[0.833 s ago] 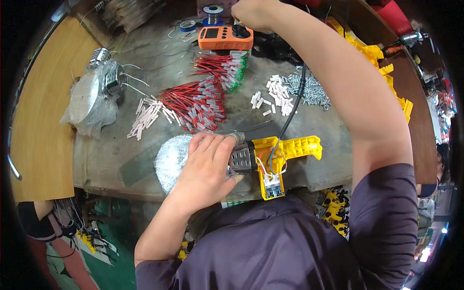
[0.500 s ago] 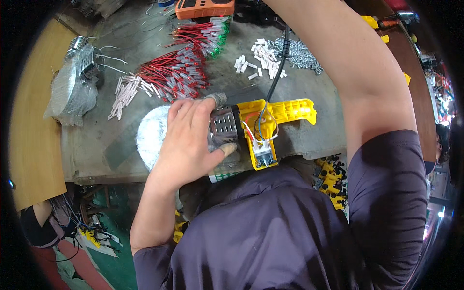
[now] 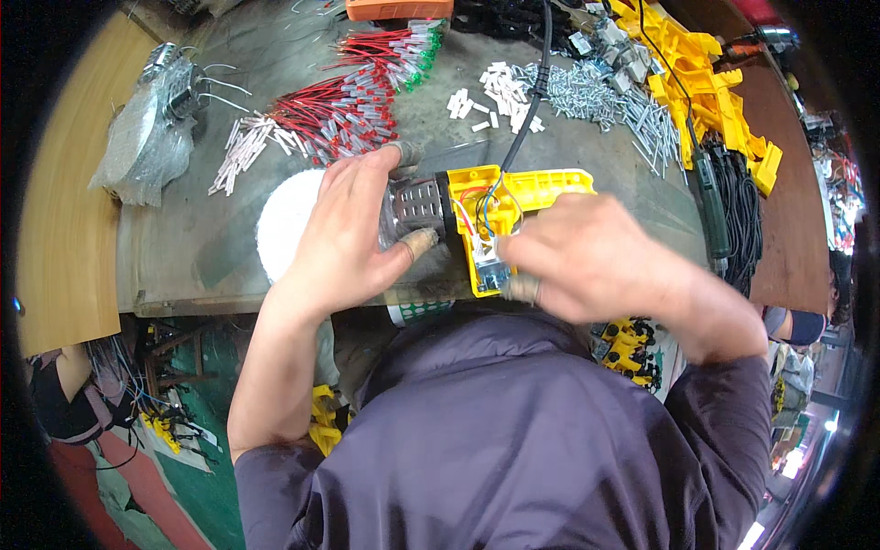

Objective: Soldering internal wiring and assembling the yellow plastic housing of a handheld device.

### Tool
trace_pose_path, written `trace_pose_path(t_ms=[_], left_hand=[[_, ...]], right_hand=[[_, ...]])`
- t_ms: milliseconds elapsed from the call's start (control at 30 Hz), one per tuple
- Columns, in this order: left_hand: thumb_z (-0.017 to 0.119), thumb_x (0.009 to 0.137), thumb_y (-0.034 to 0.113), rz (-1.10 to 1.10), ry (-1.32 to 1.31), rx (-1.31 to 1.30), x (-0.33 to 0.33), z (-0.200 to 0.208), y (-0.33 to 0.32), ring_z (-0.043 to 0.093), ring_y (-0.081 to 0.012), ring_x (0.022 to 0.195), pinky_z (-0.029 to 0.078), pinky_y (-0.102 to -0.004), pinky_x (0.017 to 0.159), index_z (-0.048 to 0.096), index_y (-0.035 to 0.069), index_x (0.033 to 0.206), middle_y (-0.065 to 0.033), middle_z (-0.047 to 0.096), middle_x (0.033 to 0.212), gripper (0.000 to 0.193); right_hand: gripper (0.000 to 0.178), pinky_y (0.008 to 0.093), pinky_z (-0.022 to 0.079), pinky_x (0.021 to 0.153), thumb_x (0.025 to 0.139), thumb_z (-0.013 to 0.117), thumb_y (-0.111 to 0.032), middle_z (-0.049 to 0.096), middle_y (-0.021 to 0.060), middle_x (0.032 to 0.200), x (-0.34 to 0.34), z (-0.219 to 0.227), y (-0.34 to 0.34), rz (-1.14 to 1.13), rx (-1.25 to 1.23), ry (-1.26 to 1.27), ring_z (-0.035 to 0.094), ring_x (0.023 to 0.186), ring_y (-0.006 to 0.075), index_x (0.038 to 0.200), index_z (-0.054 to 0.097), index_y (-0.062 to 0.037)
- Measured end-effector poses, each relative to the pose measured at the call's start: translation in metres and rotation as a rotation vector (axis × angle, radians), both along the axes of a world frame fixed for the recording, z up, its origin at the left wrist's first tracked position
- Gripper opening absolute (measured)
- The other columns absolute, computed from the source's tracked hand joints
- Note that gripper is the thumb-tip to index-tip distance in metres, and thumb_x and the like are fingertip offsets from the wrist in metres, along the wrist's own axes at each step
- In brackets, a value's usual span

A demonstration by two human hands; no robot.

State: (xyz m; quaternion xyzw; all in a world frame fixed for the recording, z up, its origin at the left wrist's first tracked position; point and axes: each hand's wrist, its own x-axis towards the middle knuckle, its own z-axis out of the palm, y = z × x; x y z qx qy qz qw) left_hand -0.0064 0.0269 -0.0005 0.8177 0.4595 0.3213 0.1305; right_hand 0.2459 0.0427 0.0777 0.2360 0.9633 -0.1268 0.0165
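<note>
A yellow plastic tool housing (image 3: 547,186) lies open side up near the table's front edge, with coloured wires and a black-and-white switch (image 3: 492,271) inside. A slotted metal barrel (image 3: 420,203) joins it on the left. My left hand (image 3: 346,220) is closed round the barrel, with wrappings on the thumb and one finger. Over the housing's lower right side, my right hand (image 3: 582,257) has bent fingers close to the switch, slightly blurred; what they hold is hidden. A black cable (image 3: 529,124) runs from the housing to the far side.
Left of my left hand is a round white bundle (image 3: 286,225). Farther back lie red-wired parts (image 3: 344,110), white sleeves (image 3: 506,92) and screws (image 3: 577,92). Yellow housings (image 3: 706,82), black cables (image 3: 738,215) and a hanging dark-green tool (image 3: 709,202) are at right. Bubble-wrapped metal parts (image 3: 142,147) sit at left.
My right hand has come back from the far side of the table to the switch area of the housing. My left hand stays on the barrel. The view has shifted slightly.
</note>
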Motion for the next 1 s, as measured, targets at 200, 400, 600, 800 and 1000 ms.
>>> trace_pose_path(t_ms=[200, 400, 600, 800, 1000], left_hand=[[0.080, 0.065, 0.017, 0.025, -0.048, 0.066, 0.008, -0.005, 0.001, 0.050, -0.0398, 0.106, 0.041, -0.0439, 0.093, 0.043, -0.004, 0.123, -0.0224, 0.054, 0.110, 0.072], [0.083, 0.064, 0.032, 0.018, -0.063, 0.337, 0.053, -0.003, -0.021, 0.053, -0.0260, 0.091, 0.034, -0.0420, 0.089, 0.046, 0.005, 0.108, -0.0101, 0.054, 0.101, 0.064], [0.080, 0.062, 0.017, 0.154, -0.149, 0.253, 0.069, 0.001, -0.019, 0.055, -0.0265, 0.084, 0.035, -0.0402, 0.083, 0.053, 0.005, 0.102, -0.0084, 0.057, 0.089, 0.050], [0.077, 0.060, 0.013, 0.128, -0.099, 0.286, 0.074, -0.001, -0.006, 0.054, -0.0255, 0.084, 0.034, -0.0399, 0.081, 0.056, 0.008, 0.102, -0.0062, 0.057, 0.090, 0.047], [0.072, 0.066, 0.011, -0.014, 0.006, 0.257, 0.063, 0.020, 0.015, 0.056, -0.0292, 0.087, 0.037, -0.0418, 0.081, 0.057, 0.007, 0.107, -0.0086, 0.060, 0.091, 0.044]], right_hand=[[0.017, 0.0434, 0.049, 0.068, 0.074, 0.063, -0.008, 0.060, 0.0156, 0.078, 0.013, -0.036, -0.009, -0.167, -0.316, 0.410, 0.061, 0.077, 0.0367, 0.090, 0.057, -0.0048], [0.013, 0.0215, 0.046, 0.055, 0.084, 0.067, -0.009, 0.061, -0.0001, 0.074, 0.009, -0.018, 0.024, -0.527, -0.975, 0.671, 0.055, 0.066, 0.0043, 0.091, 0.059, -0.0015], [0.017, 0.0303, 0.048, 0.059, 0.081, 0.065, -0.010, 0.062, 0.0099, 0.071, 0.011, 0.000, 0.036, -0.422, -0.576, 0.445, 0.059, 0.062, 0.0195, 0.090, 0.060, 0.0022], [0.015, 0.0318, 0.044, 0.059, 0.071, 0.060, -0.006, 0.057, 0.0088, 0.065, 0.009, 0.007, 0.047, -0.164, 0.076, 0.102, 0.054, 0.060, 0.0199, 0.083, 0.059, 0.0045], [0.012, 0.0252, 0.040, 0.052, 0.069, 0.063, -0.008, 0.054, 0.0011, 0.063, 0.006, 0.007, 0.072, -0.487, -0.668, 0.073, 0.051, 0.058, 0.0075, 0.072, 0.055, 0.0011]])
